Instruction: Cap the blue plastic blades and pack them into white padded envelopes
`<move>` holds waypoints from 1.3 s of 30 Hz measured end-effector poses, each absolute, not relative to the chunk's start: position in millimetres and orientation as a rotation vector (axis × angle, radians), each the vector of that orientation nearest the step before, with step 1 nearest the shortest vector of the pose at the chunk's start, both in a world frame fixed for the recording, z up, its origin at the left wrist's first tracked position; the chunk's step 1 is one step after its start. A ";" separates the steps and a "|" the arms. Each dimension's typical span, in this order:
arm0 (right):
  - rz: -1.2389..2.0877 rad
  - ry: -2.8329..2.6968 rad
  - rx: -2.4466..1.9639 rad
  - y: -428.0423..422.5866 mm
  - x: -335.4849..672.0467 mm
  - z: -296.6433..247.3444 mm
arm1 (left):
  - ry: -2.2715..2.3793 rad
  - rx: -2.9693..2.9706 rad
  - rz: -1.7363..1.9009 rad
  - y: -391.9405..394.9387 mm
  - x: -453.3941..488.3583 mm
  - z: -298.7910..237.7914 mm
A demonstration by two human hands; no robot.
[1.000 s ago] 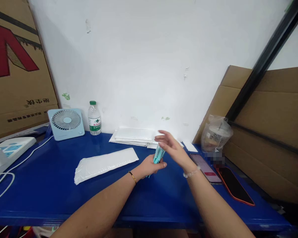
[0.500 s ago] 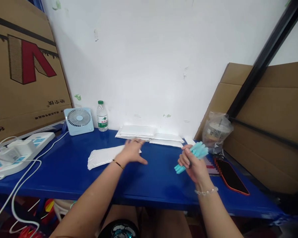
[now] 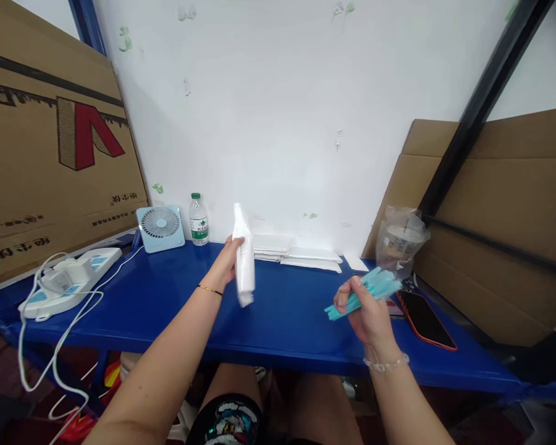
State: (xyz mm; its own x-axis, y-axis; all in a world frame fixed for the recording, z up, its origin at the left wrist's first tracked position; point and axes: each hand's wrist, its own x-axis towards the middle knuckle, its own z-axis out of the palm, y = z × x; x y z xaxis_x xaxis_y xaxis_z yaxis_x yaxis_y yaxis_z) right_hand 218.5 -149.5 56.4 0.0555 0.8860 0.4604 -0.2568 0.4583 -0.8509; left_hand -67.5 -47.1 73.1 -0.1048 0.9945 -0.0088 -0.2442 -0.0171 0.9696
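Note:
My left hand (image 3: 231,256) grips a white flat packet (image 3: 245,266) with a shiny wrapper, held upright on its edge above the blue table (image 3: 282,321). Closed around a bundle of thin light-blue sticks (image 3: 375,289), my right hand (image 3: 364,306) hovers over the table's right side; the exact kind of stick is unclear. Behind my left hand, more white flat packets (image 3: 310,258) lie in two low stacks against the wall.
To the left are a power strip (image 3: 106,259) with white cables, a light-blue fan (image 3: 162,230) and a water bottle (image 3: 199,221). On the right lie a phone (image 3: 429,321) and a bagged cup (image 3: 401,241). Large cardboard sheets (image 3: 500,247) stand at both sides.
My left hand has taken hold of the white packet that lay on the table and raised it upright. My right hand keeps the light-blue bundle. The view has shifted slightly left.

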 end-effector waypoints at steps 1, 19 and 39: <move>0.902 -1.265 -0.651 -153.7 218.2 60.8 | 0.927 0.780 1.320 -51.0 -58.1 79.8; -0.257 -1.939 -0.437 -191.8 171.5 97.0 | 0.336 0.033 1.106 -92.1 30.9 49.0; 0.311 -2.170 -0.813 -136.9 176.9 159.1 | 0.247 -0.020 1.125 -90.2 55.6 67.3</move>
State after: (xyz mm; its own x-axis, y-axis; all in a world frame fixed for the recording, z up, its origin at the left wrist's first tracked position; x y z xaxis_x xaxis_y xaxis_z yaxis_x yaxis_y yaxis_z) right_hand 176.9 -136.9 159.1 -0.4895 0.6428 0.5893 0.4511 0.7650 -0.4597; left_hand 55.6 -90.2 67.3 0.4069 0.8899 -0.2062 -0.8944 0.4340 0.1084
